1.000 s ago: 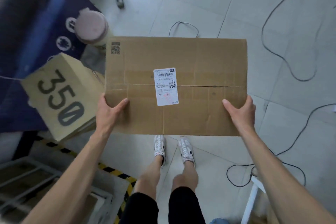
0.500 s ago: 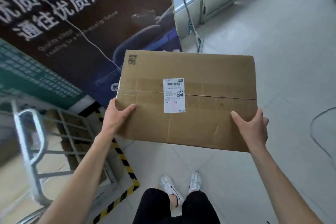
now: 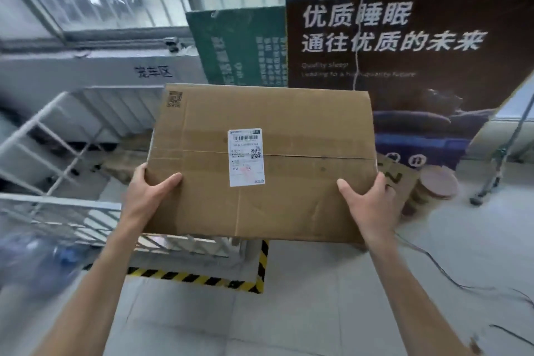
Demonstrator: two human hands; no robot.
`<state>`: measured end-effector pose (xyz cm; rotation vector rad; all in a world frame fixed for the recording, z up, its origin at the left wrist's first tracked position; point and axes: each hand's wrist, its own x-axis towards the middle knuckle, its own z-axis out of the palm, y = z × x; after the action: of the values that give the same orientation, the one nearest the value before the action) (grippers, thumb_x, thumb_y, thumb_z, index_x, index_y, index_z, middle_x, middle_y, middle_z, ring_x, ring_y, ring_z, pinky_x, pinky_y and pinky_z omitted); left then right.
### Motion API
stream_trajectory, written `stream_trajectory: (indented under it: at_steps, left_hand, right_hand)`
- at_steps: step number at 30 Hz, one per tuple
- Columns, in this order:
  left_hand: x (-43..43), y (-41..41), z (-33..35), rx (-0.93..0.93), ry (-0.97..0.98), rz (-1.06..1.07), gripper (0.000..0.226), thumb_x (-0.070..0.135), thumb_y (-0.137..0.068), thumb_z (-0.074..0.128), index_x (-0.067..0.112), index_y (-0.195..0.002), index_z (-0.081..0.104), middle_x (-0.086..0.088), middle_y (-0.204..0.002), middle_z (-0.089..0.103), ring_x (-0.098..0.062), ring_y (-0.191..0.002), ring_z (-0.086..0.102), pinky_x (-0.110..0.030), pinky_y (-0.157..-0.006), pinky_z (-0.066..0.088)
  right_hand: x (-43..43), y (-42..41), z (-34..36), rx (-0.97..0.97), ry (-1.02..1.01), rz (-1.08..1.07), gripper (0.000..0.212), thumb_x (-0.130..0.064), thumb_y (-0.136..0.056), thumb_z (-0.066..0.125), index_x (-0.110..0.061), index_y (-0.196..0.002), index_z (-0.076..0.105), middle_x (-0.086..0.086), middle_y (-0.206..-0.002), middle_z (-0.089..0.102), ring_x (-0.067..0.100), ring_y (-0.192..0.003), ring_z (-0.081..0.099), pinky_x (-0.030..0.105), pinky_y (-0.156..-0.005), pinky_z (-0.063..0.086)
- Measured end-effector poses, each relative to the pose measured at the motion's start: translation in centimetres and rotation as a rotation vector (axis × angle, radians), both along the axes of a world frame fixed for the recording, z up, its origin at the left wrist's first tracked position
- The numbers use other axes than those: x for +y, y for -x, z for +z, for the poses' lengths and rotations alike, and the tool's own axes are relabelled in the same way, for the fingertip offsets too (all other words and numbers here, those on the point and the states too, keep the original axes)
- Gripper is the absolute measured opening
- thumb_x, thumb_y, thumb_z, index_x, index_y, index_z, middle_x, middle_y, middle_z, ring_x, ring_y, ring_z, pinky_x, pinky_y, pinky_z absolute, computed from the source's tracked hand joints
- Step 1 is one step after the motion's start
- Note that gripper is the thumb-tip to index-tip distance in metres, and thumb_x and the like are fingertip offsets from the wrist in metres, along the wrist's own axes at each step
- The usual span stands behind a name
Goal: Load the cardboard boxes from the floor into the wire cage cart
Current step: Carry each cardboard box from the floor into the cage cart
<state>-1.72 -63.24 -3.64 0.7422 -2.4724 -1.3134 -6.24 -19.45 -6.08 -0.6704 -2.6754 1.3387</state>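
Observation:
I hold a flat brown cardboard box with a white shipping label in front of me, its top face up. My left hand grips its near left corner and my right hand grips its near right corner, thumbs on top. The white wire cage cart stands to the left and partly under the box; other cardboard lies inside it. A second box with dark print peeks out on the floor behind my right hand.
Yellow-black hazard tape edges the cart's base. A dark poster and a green board lean on the wall behind. A pink round container and a stand leg sit at right. Cables trail over the tiled floor.
I have turned left with the box still in both hands. The cart has come to lie ahead and under the box's left part, and the posters now face me.

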Motion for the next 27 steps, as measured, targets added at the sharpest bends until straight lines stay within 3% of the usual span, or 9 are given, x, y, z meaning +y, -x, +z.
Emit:
stream_trajectory:
  at_steps: [3, 5, 6, 9, 14, 17, 21, 27]
  left_hand:
    - [-9.7, -5.0, 0.7, -0.004, -0.028, 0.128, 0.099, 0.076, -0.052, 0.079, 0.022, -0.131, 0.054, -0.001, -0.119, 0.066, -0.018, -0.103, 0.065, -0.041, -0.088, 0.055]
    - [-15.1, -8.0, 1.2, 0.000, -0.006, 0.213, 0.090, 0.076, -0.051, 0.076, 0.027, -0.122, 0.056, 0.004, -0.110, 0.067, -0.008, -0.093, 0.065, -0.030, -0.079, 0.053]
    - [-17.5, -9.2, 1.4, 0.002, 0.003, 0.251, 0.087, 0.075, -0.051, 0.076, 0.028, -0.121, 0.057, 0.004, -0.108, 0.067, -0.008, -0.091, 0.065, -0.030, -0.078, 0.053]
    - [-23.9, -12.0, 1.1, -0.014, -0.005, 0.342, 0.082, 0.061, -0.061, 0.083, 0.021, -0.128, 0.057, -0.003, -0.114, 0.069, -0.023, -0.102, 0.067, -0.044, -0.091, 0.054]
    - [-32.1, -14.1, 0.2, -0.010, -0.027, 0.438, 0.060, 0.042, -0.074, 0.086, 0.015, -0.121, 0.061, -0.003, -0.108, 0.072, -0.021, -0.098, 0.069, -0.039, -0.084, 0.054]
    - [-36.6, -13.1, 0.3, 0.005, -0.068, 0.461, 0.060, 0.039, -0.073, 0.088, 0.015, -0.121, 0.061, -0.003, -0.110, 0.072, -0.020, -0.098, 0.069, -0.039, -0.086, 0.055]
    - [-43.4, -9.0, 0.5, -0.016, -0.043, 0.479, 0.078, 0.060, -0.059, 0.081, 0.019, -0.122, 0.061, 0.000, -0.111, 0.071, -0.021, -0.099, 0.068, -0.045, -0.091, 0.055]
    - [-53.5, -0.9, 0.1, -0.081, 0.019, 0.504, 0.076, 0.063, -0.062, 0.080, 0.024, -0.122, 0.057, 0.003, -0.110, 0.068, -0.017, -0.095, 0.065, -0.041, -0.081, 0.053]
  right_hand:
    - [-10.7, 0.7, -0.1, 0.023, -0.025, 0.127, 0.096, -0.067, -0.079, 0.069, -0.016, -0.150, 0.031, 0.016, -0.136, 0.046, 0.037, -0.122, 0.050, 0.047, -0.093, 0.045]
    - [-17.2, 0.7, -0.4, 0.018, -0.017, 0.209, 0.097, -0.069, -0.079, 0.068, -0.017, -0.152, 0.030, 0.015, -0.137, 0.045, 0.035, -0.121, 0.051, 0.046, -0.090, 0.046]
    - [-20.1, 0.7, -0.4, 0.013, -0.008, 0.245, 0.098, -0.069, -0.078, 0.067, -0.018, -0.152, 0.029, 0.014, -0.137, 0.045, 0.035, -0.121, 0.052, 0.046, -0.089, 0.046]
    - [-27.3, 0.6, -0.8, -0.001, -0.001, 0.317, 0.099, -0.071, -0.077, 0.067, -0.018, -0.152, 0.029, 0.012, -0.138, 0.045, 0.032, -0.120, 0.053, 0.043, -0.083, 0.045]
    - [-37.2, 2.2, -1.4, -0.022, -0.002, 0.413, 0.097, -0.070, -0.077, 0.068, -0.018, -0.151, 0.031, 0.012, -0.138, 0.045, 0.033, -0.121, 0.053, 0.048, -0.091, 0.047]
    - [-42.8, 4.3, -1.8, -0.030, -0.004, 0.444, 0.098, -0.070, -0.077, 0.068, -0.018, -0.151, 0.031, 0.013, -0.141, 0.044, 0.035, -0.125, 0.051, 0.049, -0.092, 0.046]
    - [-50.1, 8.9, -2.7, -0.035, 0.007, 0.447, 0.099, -0.070, -0.076, 0.069, -0.018, -0.151, 0.032, 0.014, -0.137, 0.047, 0.035, -0.125, 0.050, 0.047, -0.094, 0.045]
    - [-60.8, 17.5, -4.3, -0.052, 0.067, 0.429, 0.096, -0.071, -0.074, 0.071, -0.022, -0.148, 0.035, 0.012, -0.132, 0.049, 0.036, -0.116, 0.056, 0.049, -0.094, 0.049]
